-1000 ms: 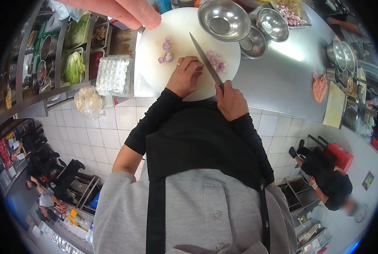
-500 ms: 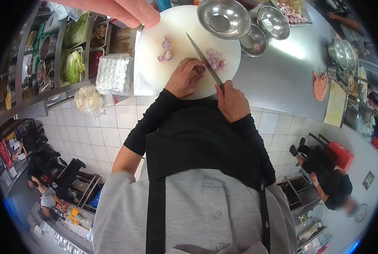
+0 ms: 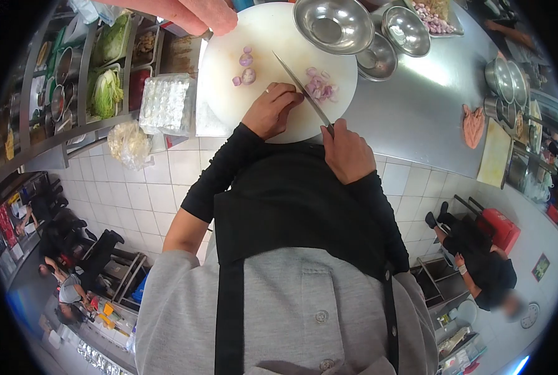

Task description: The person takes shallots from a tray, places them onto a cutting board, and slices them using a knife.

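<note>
With left hand (image 3: 270,111) low over a white board (image 3: 222,100), fingers curled beside the knife (image 3: 317,109), too covered to tell any hold, gripping its handle in closed right hand (image 3: 349,153), blade toward 11 o'clock, sliced shallots (image 3: 321,86) at 2 o'clock from left hand.

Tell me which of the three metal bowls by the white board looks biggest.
The leftmost bowl, overlapping the white board in view; its rim looks wider than those of the middle bowl and right bowl.
</note>
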`<state>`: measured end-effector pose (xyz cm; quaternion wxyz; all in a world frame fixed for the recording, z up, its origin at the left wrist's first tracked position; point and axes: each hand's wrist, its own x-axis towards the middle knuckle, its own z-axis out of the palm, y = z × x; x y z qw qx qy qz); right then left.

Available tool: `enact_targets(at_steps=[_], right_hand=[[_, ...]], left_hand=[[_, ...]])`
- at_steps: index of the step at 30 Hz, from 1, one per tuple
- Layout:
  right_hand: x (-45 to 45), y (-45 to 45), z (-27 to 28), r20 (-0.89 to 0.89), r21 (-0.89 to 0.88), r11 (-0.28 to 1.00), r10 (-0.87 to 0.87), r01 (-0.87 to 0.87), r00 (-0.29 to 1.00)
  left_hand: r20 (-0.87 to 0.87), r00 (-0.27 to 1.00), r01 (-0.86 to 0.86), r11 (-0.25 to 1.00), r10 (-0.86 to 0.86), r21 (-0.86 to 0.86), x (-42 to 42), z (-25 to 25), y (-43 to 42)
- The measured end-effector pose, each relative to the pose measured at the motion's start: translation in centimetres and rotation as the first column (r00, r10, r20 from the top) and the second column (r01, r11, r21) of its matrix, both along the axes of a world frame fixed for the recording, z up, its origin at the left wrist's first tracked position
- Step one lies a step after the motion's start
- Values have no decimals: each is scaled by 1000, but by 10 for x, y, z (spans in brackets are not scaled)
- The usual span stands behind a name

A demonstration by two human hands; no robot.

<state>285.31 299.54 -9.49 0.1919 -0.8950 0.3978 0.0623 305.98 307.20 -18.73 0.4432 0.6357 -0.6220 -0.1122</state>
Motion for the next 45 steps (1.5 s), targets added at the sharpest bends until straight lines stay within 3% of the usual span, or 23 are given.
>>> enact_targets(at_steps=[3,6,12,15,21,24,27,33,36,39,45], right_hand=[[-4,3,13,9,11,1000,15,-15,1000],[0,1,-10,71,-36,998,50,-48,996],[3,1,10,5,64,998,-2,1,1000],[13,-3,-17,51,15,1000,11,-12,999],[5,-1,1,40,86,996,-5,1,999],[16,-4,-14,50,5,1000,15,-16,999],[7,-2,6,42,55,998,3,-6,999],[16,-7,-13,73,14,1000,26,-27,997],[8,0,13,34,100,995,-21,18,999],[17,-2,-16,79,59,998,-2,-3,997],[5,0,-1,53,122,992,-29,22,998]], left_hand=[[21,1000,14,1000,-14,0,1,-1,-1],[20,1000,17,1000,-17,0,0,-2,-1],[21,1000,0,1000,0,9,-1,-3,1],[36,999,-3,1000,2,23,-2,-5,1],[43,999,-30,999,29,29,-3,-4,2],[46,999,-24,999,23,22,-7,-4,4],[64,998,-19,1000,17,16,-2,-6,5],[71,997,-19,1000,18,12,-3,-6,0],[62,998,-16,999,14,33,-2,-6,5],[56,998,-27,999,25,32,-5,-9,4],[80,996,-31,1000,31,0,-2,-7,3]])
